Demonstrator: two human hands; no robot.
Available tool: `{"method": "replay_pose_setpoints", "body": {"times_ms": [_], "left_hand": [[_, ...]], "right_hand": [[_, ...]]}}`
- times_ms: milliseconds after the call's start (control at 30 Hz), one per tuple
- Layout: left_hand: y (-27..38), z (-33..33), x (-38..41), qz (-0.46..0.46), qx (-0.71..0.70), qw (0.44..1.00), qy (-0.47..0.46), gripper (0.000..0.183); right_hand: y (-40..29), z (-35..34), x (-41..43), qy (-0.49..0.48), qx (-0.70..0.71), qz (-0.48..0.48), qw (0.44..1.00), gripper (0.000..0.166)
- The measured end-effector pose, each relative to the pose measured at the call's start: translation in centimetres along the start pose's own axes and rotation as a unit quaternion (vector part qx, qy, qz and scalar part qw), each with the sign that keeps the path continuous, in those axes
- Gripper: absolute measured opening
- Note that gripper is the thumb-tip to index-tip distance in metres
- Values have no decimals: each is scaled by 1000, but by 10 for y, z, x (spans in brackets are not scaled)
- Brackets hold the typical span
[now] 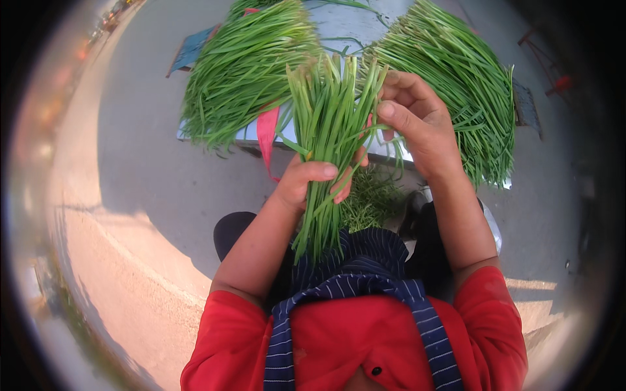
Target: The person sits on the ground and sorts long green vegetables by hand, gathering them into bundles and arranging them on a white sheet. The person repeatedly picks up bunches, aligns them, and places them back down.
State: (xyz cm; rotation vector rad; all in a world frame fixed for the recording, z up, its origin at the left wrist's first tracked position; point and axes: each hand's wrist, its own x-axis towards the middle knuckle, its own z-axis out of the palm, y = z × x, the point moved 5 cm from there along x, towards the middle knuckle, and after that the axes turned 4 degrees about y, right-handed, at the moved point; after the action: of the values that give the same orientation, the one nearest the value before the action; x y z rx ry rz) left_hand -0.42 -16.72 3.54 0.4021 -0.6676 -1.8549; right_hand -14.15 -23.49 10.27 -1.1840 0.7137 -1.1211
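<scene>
A bunch of garlic chives point(325, 117) stands almost upright in front of my chest, pale cut ends up and green tips hanging toward my lap. My left hand point(313, 178) is wrapped around its lower half, thumb across the front. At the bunch's upper right edge is my right hand point(415, 115), fingers curled and thumb apart from the forefinger. Its fingertips meet the outer stalks; whether they pinch one is hard to make out. A loose blade bends out below that thumb. Behind the bunch, larger chive heaps lie left point(244, 73) and right point(445, 73).
The heaps rest on a low pale-topped table point(354, 24), their leaves overhanging its edges. A red strip point(266, 137) hangs off the front edge. Chive trimmings point(369, 195) lie on the ground between my legs. A blue board-like piece point(193, 49) juts out at the table's left.
</scene>
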Motion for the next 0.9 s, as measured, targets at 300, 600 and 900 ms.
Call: {"method": "replay_pose_setpoints", "body": {"times_ms": [300,600,900], "left_hand": [[5,-13,-4,17,9,999,51,59],[4,-13,0,28,38,999,1,58],[-8,-7,4,14,93,993,69,64]], "right_hand": [[-2,-15,0,-58,13,17,998,25],[-31,-44,3,-166,280,-57,944,27],[13,-4,-11,-27,-161,-32,986,28]]}}
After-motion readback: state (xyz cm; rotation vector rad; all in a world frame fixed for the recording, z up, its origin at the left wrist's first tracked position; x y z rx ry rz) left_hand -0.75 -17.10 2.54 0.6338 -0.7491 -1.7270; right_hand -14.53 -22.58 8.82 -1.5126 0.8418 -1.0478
